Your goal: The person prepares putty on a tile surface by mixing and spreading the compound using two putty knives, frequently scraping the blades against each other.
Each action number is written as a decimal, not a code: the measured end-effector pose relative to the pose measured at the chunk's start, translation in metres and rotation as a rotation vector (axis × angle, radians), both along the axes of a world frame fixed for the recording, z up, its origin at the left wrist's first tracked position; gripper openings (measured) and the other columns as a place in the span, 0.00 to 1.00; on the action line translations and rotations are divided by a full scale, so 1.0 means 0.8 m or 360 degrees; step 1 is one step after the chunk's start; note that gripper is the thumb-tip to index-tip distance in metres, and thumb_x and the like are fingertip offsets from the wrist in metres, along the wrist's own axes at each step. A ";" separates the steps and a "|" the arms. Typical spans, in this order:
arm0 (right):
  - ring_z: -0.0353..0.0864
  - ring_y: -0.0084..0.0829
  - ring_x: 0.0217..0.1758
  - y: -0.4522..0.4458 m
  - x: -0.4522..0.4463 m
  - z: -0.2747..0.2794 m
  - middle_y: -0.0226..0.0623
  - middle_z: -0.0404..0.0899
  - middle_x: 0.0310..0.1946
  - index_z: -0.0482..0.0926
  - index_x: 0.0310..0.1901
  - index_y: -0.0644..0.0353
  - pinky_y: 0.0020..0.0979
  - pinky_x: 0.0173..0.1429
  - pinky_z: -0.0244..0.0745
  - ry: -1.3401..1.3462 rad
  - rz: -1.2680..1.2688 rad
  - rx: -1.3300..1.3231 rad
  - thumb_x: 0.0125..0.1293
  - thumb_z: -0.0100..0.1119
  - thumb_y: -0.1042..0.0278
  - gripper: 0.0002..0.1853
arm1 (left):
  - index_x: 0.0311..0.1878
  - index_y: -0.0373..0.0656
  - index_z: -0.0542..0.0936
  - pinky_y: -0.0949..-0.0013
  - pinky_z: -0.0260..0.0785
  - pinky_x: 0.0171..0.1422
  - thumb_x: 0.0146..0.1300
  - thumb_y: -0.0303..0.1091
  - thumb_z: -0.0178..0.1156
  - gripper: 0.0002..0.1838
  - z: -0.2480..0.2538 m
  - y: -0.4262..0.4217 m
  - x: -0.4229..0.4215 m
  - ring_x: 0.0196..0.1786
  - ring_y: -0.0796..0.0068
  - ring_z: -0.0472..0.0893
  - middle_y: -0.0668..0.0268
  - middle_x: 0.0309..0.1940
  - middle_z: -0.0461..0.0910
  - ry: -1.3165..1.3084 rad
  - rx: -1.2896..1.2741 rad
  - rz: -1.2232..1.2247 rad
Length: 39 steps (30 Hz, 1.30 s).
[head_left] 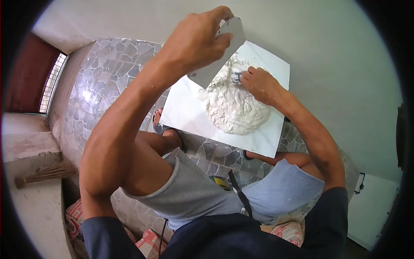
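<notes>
From my end of the head camera, I judge the work partway along. The white paste (238,108) is already gathered in one broad mound on the white board (183,105), between my feet and the wall. That much looks done; what is left, I'd say, is evenness, because the surface is creased and lumpy, and loose bits lie scattered near the board's far edge.

My left hand (196,39) pinches a flat grey plate (217,64) by its upper end, thumb on the near face, holding it tilted over the left side of the mound. I cannot tell whether its lower edge touches the paste (the angle hides that).

My right hand (261,84) is at the mound's far right, fingers curled closely around a small dark-and-grey tool (236,77) set against the paste. How much of the tool is buried I can't make out.
</notes>
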State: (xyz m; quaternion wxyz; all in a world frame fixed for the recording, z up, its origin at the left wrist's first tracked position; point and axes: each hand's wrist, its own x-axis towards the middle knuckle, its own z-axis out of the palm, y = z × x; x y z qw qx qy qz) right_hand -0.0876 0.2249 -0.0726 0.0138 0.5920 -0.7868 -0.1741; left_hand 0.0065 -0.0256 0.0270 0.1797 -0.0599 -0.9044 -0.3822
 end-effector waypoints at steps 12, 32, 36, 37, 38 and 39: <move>0.79 0.45 0.50 0.007 -0.015 0.026 0.40 0.81 0.41 0.82 0.43 0.61 0.42 0.55 0.78 -0.0184 -0.0128 -0.0100 0.57 0.59 0.81 0.12 | 0.62 0.39 0.77 0.56 0.78 0.45 0.67 0.36 0.66 0.23 -0.005 -0.007 0.002 0.39 0.50 0.88 0.39 0.42 0.87 0.0040 -0.0009 0.0002; 0.80 0.44 0.53 -0.008 -0.046 0.028 0.39 0.83 0.44 0.84 0.47 0.61 0.43 0.56 0.79 -0.0315 -0.0169 -0.0237 0.56 0.58 0.84 0.17 | 0.62 0.39 0.77 0.56 0.78 0.45 0.67 0.35 0.66 0.22 -0.002 -0.005 -0.001 0.41 0.53 0.89 0.40 0.42 0.87 0.0003 0.0002 -0.0016; 0.80 0.44 0.52 -0.012 -0.076 0.018 0.39 0.83 0.44 0.86 0.46 0.60 0.43 0.56 0.80 -0.0151 -0.0282 -0.0582 0.56 0.58 0.84 0.17 | 0.62 0.39 0.77 0.57 0.78 0.43 0.67 0.35 0.66 0.22 -0.003 -0.006 -0.007 0.39 0.56 0.88 0.40 0.41 0.87 0.0111 -0.0067 -0.0007; 0.80 0.44 0.53 -0.013 -0.077 0.010 0.39 0.83 0.45 0.86 0.47 0.61 0.43 0.57 0.80 -0.0174 -0.0310 -0.0517 0.56 0.57 0.84 0.18 | 0.62 0.39 0.77 0.57 0.78 0.43 0.67 0.35 0.66 0.22 -0.001 -0.007 -0.007 0.39 0.57 0.88 0.40 0.41 0.87 0.0102 -0.0059 -0.0001; 0.80 0.44 0.53 -0.013 -0.075 -0.001 0.40 0.83 0.45 0.85 0.49 0.61 0.43 0.57 0.79 -0.0202 -0.0337 -0.0451 0.56 0.57 0.85 0.18 | 0.61 0.38 0.77 0.57 0.78 0.43 0.67 0.35 0.66 0.22 0.001 -0.007 -0.007 0.38 0.57 0.88 0.40 0.41 0.87 0.0084 -0.0040 -0.0012; 0.80 0.44 0.54 -0.017 -0.070 -0.008 0.40 0.83 0.46 0.84 0.50 0.62 0.43 0.58 0.79 -0.0231 -0.0361 -0.0384 0.56 0.57 0.85 0.19 | 0.61 0.38 0.77 0.57 0.78 0.43 0.67 0.36 0.66 0.21 0.005 -0.007 -0.006 0.38 0.57 0.88 0.40 0.41 0.87 0.0066 -0.0020 -0.0020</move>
